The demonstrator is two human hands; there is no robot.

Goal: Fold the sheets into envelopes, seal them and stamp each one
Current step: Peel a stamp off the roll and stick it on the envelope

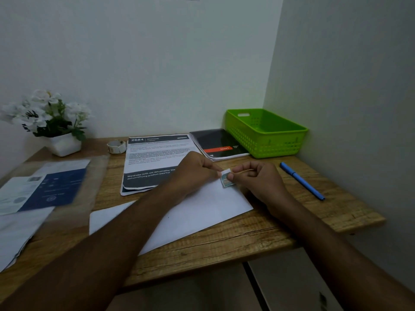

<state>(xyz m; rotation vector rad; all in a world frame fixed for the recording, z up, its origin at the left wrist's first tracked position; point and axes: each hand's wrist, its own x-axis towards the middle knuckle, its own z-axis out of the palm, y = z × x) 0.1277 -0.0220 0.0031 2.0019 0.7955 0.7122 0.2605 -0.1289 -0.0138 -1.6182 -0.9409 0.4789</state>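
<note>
A white folded envelope (202, 207) lies across the middle of the wooden desk (258, 236). At its far right corner sits a small greenish stamp (225, 181) with a white backing edge. My left hand (197, 169) pinches the stamp's left edge with fingertips. My right hand (258, 178) pinches its right side between thumb and forefinger, the other fingers curled. Both forearms cross the envelope and hide part of it.
A printed sheet stack (155, 160) lies behind the envelope, a black notebook (219, 143) and green basket (267, 133) at back right. A blue pen (302, 180) lies right. Blurred papers in plastic (42, 191), a flower pot (60, 140) and a tape roll (116, 146) occupy the left.
</note>
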